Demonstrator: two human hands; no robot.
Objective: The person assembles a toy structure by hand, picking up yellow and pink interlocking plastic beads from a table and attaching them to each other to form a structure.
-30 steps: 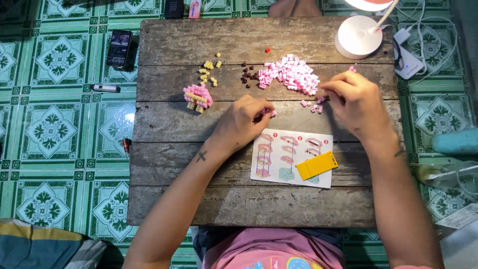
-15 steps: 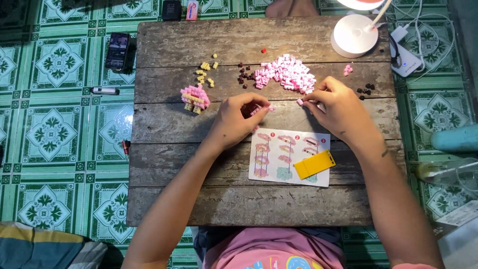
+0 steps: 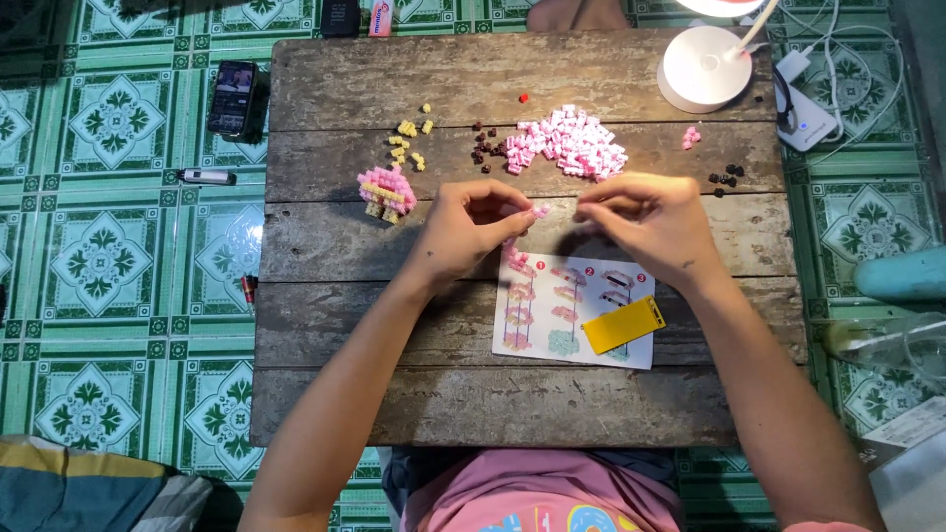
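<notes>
My left hand (image 3: 465, 227) pinches a small pink block assembly (image 3: 538, 211) at its fingertips, just above the instruction sheet (image 3: 575, 311). My right hand (image 3: 652, 219) is curled close beside it, fingertips near the same spot; whether it holds a piece is hidden. A pile of pink and white small bricks (image 3: 570, 144) lies behind both hands. A finished pink and yellow block model (image 3: 386, 192) stands left of my left hand. A yellow brick separator tool (image 3: 623, 324) rests on the sheet.
Yellow bricks (image 3: 409, 144) and dark brown bricks (image 3: 485, 150) lie scattered on the wooden table (image 3: 414, 384). A white lamp base (image 3: 706, 67) stands at the back right, a power bank (image 3: 804, 113) beside it. A phone (image 3: 232, 97) and a marker (image 3: 207, 176) lie on the tiled floor.
My right hand has moved left from the loose bricks at the right to meet my left hand over the top of the sheet. My left hand has shifted slightly.
</notes>
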